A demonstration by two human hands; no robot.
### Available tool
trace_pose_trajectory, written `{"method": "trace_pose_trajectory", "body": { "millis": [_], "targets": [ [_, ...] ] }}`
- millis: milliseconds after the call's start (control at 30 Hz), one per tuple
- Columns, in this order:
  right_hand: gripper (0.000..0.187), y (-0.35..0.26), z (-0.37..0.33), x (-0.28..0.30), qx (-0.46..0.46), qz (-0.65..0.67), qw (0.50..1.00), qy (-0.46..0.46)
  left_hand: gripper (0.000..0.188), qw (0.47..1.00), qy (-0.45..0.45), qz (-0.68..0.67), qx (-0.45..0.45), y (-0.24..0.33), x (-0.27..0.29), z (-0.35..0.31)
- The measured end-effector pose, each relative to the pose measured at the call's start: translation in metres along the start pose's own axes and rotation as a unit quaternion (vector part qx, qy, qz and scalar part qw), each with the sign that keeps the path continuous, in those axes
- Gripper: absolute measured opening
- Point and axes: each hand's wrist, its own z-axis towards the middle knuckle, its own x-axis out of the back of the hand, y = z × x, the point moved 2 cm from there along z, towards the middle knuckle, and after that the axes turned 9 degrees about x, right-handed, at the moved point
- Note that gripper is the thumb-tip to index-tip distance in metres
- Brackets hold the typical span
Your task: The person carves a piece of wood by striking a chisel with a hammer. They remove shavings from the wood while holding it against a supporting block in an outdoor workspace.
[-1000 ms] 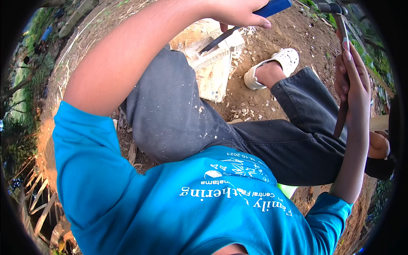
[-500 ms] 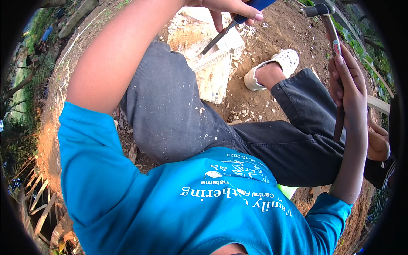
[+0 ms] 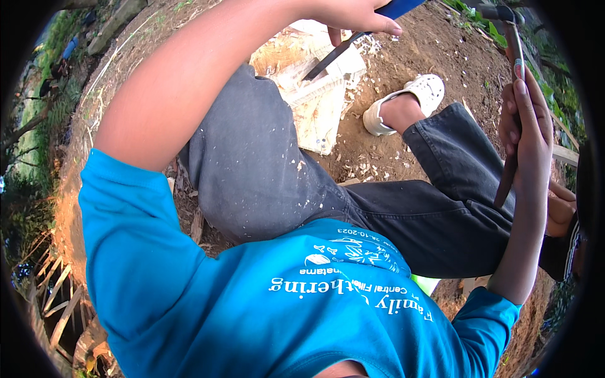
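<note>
"What is your left hand (image 3: 356,16) doing up there?"

"Grasping a blue-handled chisel with a straight, dark metal blade (image 3: 334,55). My thumb sticks out to the right beside the handle. The upper edge of the view cuts off some knuckles, so I can't tell how every finger lies."

"Where does its tip sit?"

"On a pale, straight-edged piece of wood (image 3: 318,123), just beside my bent left knee. The blade slants down to the left from my fingers; how deep it bites, I can't tell."

"And your right hand (image 3: 530,123)?"

"Those fingers are wrapped round the long, slim handle of a hammer with a dark, cylindrical metal head (image 3: 498,12). I hold it well apart from the wood, off to my right, its head toward the top of the view and the brown lower end poking out below my palm."

"What lies around you?"

"Pale shavings (image 3: 365,169) on the brown soil (image 3: 435,50). To the right of the wood is my foot in a white clog with small holes (image 3: 423,91), below the cuff of my dark grey trousers (image 3: 252,157)."
</note>
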Motion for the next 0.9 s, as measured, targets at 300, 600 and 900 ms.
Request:
{"method": "trace_pose_trajectory", "body": {
  "millis": [300, 600, 900],
  "targets": [
    [0.048, 0.002, -0.010, -0.004, 0.026, 0.016, 0.999, -0.023, 0.036, 0.997, -0.030, 0.069, 0.004, 0.001, -0.009, 0.016],
    [0.048, 0.000, -0.006, -0.007, 0.035, 0.075, 0.996, 0.019, 0.035, 0.996, -0.040, 0.079, -0.021, -0.013, -0.018, 0.024],
    [0.042, 0.015, -0.008, -0.011, -0.069, -0.018, 0.996, -0.056, 0.038, 0.995, -0.094, 0.041, -0.003, 0.000, -0.014, 0.013]
  ]
}}
